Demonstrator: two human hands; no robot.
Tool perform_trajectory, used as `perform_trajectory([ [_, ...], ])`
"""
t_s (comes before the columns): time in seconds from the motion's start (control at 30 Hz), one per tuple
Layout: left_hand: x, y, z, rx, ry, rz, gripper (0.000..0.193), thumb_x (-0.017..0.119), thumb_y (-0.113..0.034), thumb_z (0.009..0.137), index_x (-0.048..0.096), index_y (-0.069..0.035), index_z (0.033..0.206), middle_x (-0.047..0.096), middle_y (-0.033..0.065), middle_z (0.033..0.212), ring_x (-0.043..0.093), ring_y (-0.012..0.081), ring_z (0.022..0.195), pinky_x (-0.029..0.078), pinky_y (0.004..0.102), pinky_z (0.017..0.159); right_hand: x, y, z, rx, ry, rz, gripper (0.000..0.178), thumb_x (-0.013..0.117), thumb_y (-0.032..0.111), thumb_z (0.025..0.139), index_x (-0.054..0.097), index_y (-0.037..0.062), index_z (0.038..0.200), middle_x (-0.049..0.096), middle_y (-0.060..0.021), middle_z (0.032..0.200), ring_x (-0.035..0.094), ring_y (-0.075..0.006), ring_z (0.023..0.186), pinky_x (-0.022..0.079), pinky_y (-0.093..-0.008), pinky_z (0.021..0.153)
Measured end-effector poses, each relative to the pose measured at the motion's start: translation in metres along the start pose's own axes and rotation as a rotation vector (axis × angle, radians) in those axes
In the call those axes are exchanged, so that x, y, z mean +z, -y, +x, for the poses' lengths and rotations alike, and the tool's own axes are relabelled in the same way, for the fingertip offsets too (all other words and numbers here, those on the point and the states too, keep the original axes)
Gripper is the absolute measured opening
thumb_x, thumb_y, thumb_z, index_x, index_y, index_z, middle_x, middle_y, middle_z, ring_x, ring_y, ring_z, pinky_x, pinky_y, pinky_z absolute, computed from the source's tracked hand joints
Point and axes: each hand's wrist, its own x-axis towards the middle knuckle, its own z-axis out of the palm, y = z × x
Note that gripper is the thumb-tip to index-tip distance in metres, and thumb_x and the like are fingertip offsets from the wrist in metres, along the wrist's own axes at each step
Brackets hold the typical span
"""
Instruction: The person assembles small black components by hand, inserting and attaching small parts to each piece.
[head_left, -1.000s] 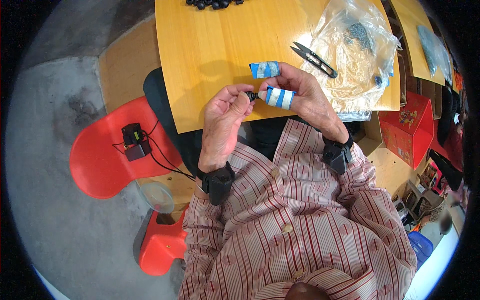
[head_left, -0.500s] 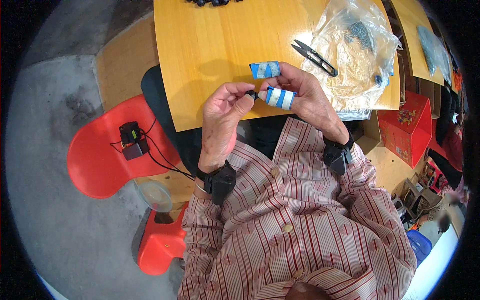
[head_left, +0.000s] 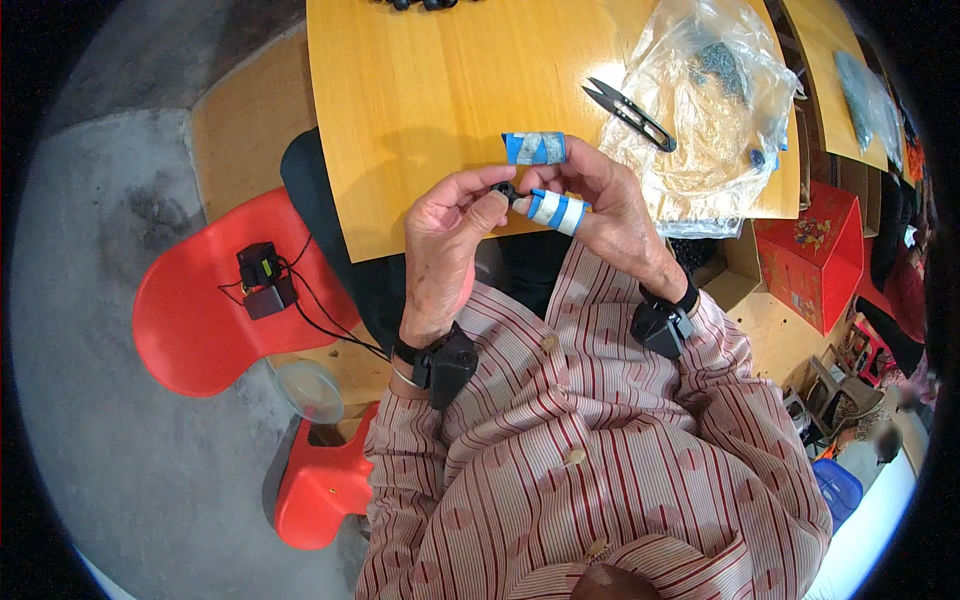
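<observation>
A small dark, rounded part (head_left: 506,190), its exact kind too small to tell, is pinched between the thumb and fingers of my left hand (head_left: 450,215) above the table's near edge. My right hand (head_left: 612,205) meets it from the other side, its thumb tip against the part and its other fingers curled. Blue and white tape wraps my right thumb and index finger; the index finger stays raised off the part. Black thread snips (head_left: 630,115) lie on the wooden table (head_left: 450,90), beyond my right hand.
A clear plastic bag (head_left: 700,170) with small dark pieces spreads over the table's right side. Several black parts (head_left: 425,4) sit at the far edge. A red box (head_left: 815,255) stands at right. On the left are a red chair (head_left: 190,310) and a black device (head_left: 265,280) with cables.
My right hand has turned slightly and its wrist has shifted a little left. The raised index finger has dropped slightly, and more of the small dark part shows. My left hand barely moves.
</observation>
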Motion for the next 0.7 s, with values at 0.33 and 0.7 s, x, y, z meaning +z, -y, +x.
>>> perform_trajectory([
  [0.33, 0.002, 0.006, -0.006, 0.021, -0.014, 0.034, 0.032, 0.058, -0.011, 0.091, 0.053, 0.007, 0.118, 0.063, 0.0091, 0.101, 0.059, 0.0121, 0.085, 0.048, 0.0275, 0.081, 0.005, 0.0, -0.003, -0.369, -0.092, -0.504, 0.032, 0.07, 0.012, 0.077, 0.057, -0.0002, 0.104, 0.06, -0.0069, 0.082, 0.058, -0.0189, 0.071, 0.05, -0.0282, 0.062],
  [0.7, 0.013, -0.001, -0.01, 0.04, 0.024, 0.048, 0.037, 0.047, -0.017, 0.097, 0.048, 0.009, 0.124, 0.06, 0.0119, 0.112, 0.059, 0.0143, 0.093, 0.047, 0.0288, 0.086, 0.005, 0.001, -0.003, -0.545, -0.147, -0.624, 0.031, 0.071, 0.01, 0.073, 0.057, -0.0006, 0.099, 0.061, -0.0057, 0.08, 0.056, -0.0221, 0.07, 0.049, -0.0312, 0.06],
])
